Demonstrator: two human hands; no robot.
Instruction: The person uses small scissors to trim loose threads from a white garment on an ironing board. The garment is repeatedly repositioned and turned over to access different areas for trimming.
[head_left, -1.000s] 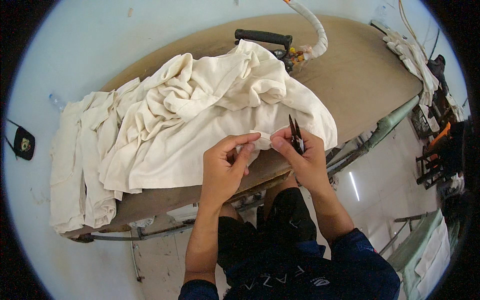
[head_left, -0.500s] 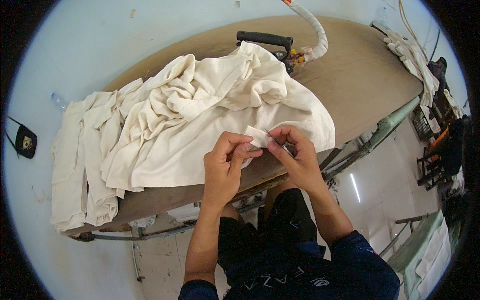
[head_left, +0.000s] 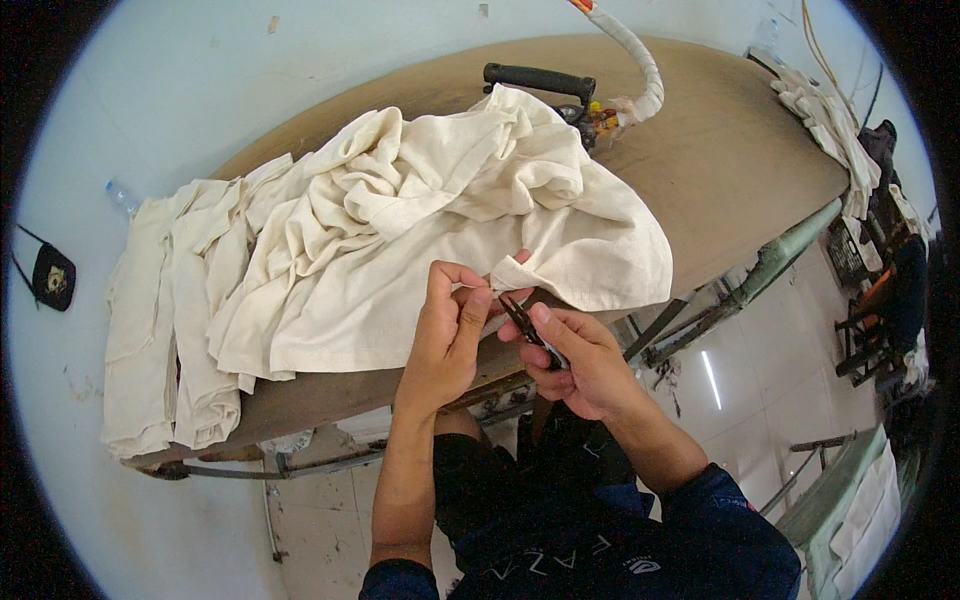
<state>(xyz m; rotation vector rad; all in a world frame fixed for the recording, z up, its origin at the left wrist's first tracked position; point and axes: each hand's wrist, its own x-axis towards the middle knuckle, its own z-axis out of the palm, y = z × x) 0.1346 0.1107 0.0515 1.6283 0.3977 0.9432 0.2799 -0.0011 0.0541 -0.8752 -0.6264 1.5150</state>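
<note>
A large cream cloth garment [head_left: 400, 230] lies crumpled over the near side of the padded ironing table [head_left: 700, 130]. At its front edge my left hand [head_left: 450, 325] pinches a small corner of the cream fabric between fingers and thumb. Thread snips [head_left: 532, 332], dark and small, are gripped in my right hand [head_left: 580, 365]. Their tips point up and left, close beside the pinched fabric. Whether the blades touch the cloth I cannot tell.
Behind the garment stands an iron [head_left: 540, 80] with a black handle and a wrapped hose [head_left: 640, 60]. Folded cream pieces [head_left: 175, 310] hang over the table's left end. More cream cloth [head_left: 830, 130] drapes at the far right. A green-covered stand [head_left: 840, 490] is at lower right.
My right hand has moved down and away from the fabric, bringing the snips into plain view. My left hand keeps its pinch on the cloth.
</note>
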